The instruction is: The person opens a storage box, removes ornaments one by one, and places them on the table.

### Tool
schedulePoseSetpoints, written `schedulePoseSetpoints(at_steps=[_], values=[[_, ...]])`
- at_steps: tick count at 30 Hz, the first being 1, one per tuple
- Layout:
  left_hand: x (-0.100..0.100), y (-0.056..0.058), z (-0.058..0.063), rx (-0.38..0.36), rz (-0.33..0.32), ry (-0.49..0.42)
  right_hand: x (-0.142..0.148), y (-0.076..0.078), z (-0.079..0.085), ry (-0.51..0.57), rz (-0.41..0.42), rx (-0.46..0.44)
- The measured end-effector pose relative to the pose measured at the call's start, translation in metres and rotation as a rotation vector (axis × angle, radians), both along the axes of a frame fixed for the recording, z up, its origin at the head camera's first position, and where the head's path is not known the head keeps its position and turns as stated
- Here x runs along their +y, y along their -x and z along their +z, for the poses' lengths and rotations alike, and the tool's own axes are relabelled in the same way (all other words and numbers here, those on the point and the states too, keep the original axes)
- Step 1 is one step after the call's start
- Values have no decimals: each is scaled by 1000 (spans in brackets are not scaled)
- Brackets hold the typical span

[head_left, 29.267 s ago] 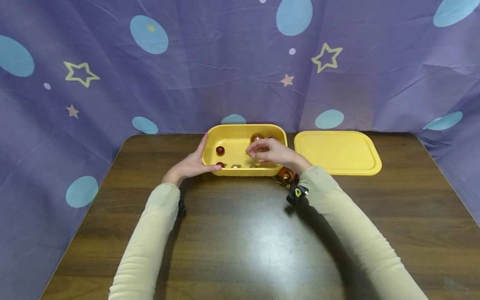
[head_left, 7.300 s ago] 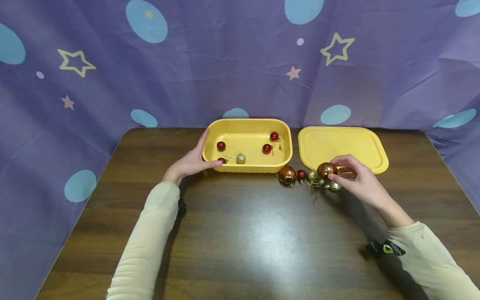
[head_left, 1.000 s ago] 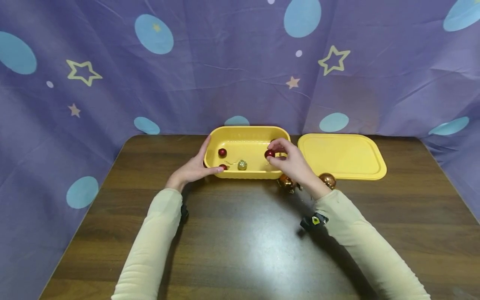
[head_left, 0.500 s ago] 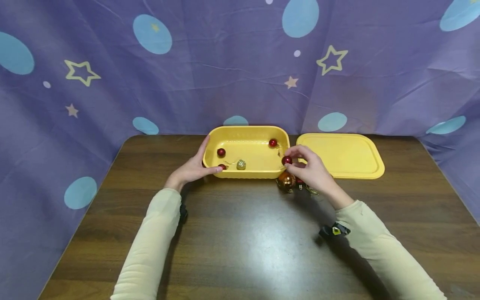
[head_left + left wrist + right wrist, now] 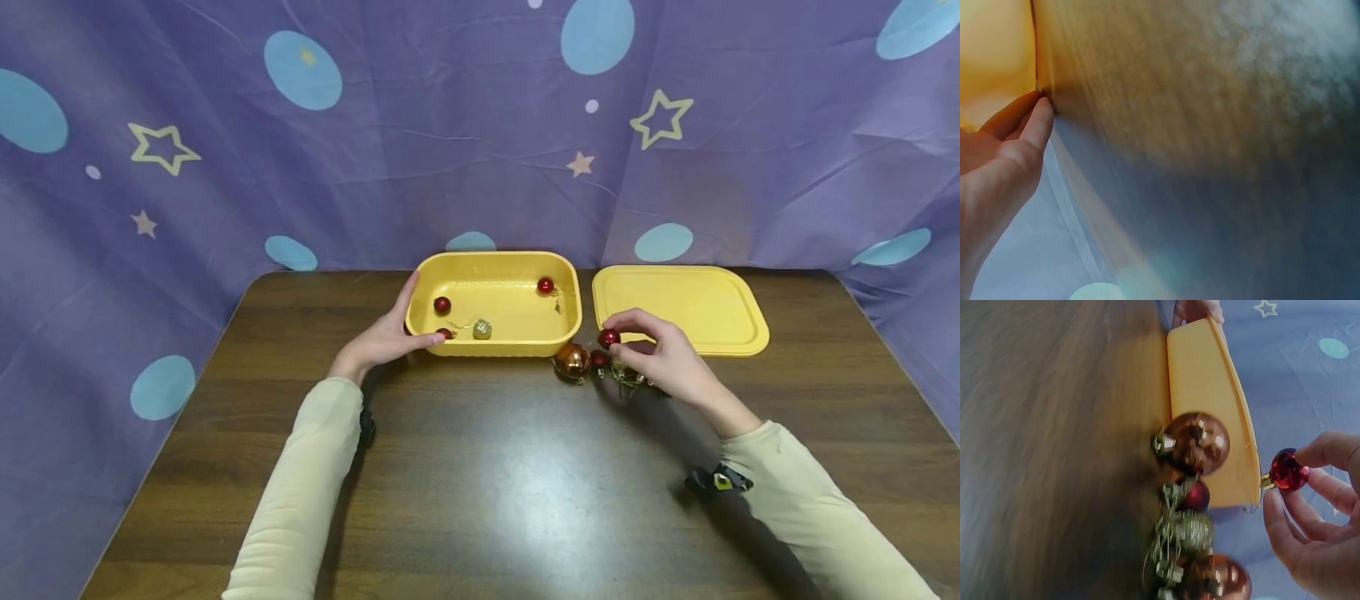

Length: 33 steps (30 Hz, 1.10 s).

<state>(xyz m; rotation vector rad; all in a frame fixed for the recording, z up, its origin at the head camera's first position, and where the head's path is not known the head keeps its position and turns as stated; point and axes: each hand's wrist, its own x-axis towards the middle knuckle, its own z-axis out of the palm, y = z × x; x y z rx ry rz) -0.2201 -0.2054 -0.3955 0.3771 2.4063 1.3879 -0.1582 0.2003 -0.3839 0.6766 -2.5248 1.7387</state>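
My right hand [image 5: 671, 362] pinches a small shiny red Christmas bauble [image 5: 1288, 470] by its ball, its gold cap and hanging loop showing in the right wrist view. This bauble is held above a row of ornaments on the table, just right of the yellow box [image 5: 510, 348]. My left hand [image 5: 382, 337] grips the box's left end, thumb along the front rim and fingers on the side. Inside the box lie a gold glitter bauble [image 5: 482, 329] and several red baubles, among them a shiny one [image 5: 545, 286] at the back right. My left thumb partly hides another.
Along the row on the brown table [image 5: 480, 467] are a copper bauble [image 5: 573, 362], a dark red bauble [image 5: 1196, 495], a gold bauble [image 5: 1192, 531] and a second copper bauble [image 5: 1219, 578]. The yellow lid [image 5: 686, 304] lies right of the box. A purple curtain [image 5: 450, 167] hangs behind.
My right hand has lifted the red bauble out of the box and moved right with it, over the row of ornaments. My left hand has stayed on the box.
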Motion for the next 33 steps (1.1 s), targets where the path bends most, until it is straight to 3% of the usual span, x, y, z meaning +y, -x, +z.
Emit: schedulePoseSetpoints(at_steps=[4, 9, 16, 19, 27, 33], values=[[-3, 2, -6, 14, 5, 6, 16, -5, -2, -27, 4, 27], [-4, 0, -4, 17, 14, 33, 34, -12, -5, -52, 0, 42], [6, -10, 21, -16, -3, 33, 53, -19, -17, -163, 23, 67], [9, -13, 29, -20, -8, 38, 59, -20, -21, -220, 30, 129], [-1, 2, -2, 20, 4, 51, 71, -23, -29, -270, 106, 355], [-2, 1, -4, 22, 8, 49, 76, -23, -34, -327, 147, 461]])
